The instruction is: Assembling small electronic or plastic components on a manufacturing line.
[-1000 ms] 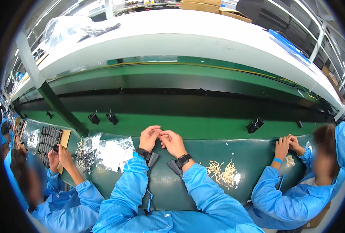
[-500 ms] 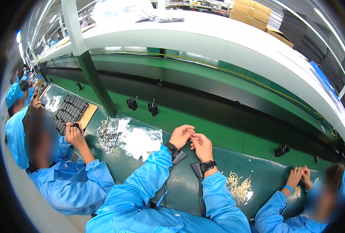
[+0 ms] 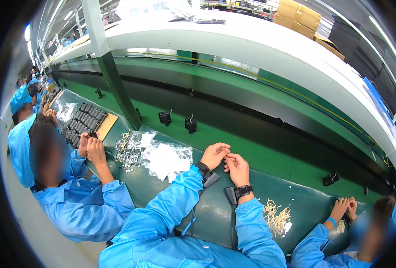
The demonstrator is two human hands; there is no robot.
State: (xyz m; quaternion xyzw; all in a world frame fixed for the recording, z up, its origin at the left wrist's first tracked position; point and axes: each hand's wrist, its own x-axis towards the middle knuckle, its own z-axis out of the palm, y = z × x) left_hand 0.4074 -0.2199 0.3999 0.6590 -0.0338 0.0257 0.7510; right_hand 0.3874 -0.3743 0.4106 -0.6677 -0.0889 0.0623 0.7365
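Observation:
My left hand (image 3: 215,156) and my right hand (image 3: 238,170) meet above the near edge of the green belt, fingertips pinched together. Whatever lies between the fingers is hidden or too small to make out. A black band with a dark block sits on each wrist. Left of my hands, a clear plastic bag (image 3: 184,154) lies under a heap of white pieces (image 3: 164,161). Beside it is a pile of small silver and black parts (image 3: 128,149). To the right of my right forearm, a loose pile of cream-coloured short strands (image 3: 276,219) rests on the green tabletop (image 3: 211,214).
Black parts with wire ends (image 3: 164,118) stand on the green belt (image 3: 251,156); another black part (image 3: 330,179) is farther right. A dark post (image 3: 120,91) rises at left. Co-workers' hands (image 3: 93,149) work near rows of black parts (image 3: 84,123); another person's hands (image 3: 342,208) are at right.
The whole view has shifted slightly, so the scene sits a little farther right. My hands keep the same fingertip pinch, with hardly any movement between them.

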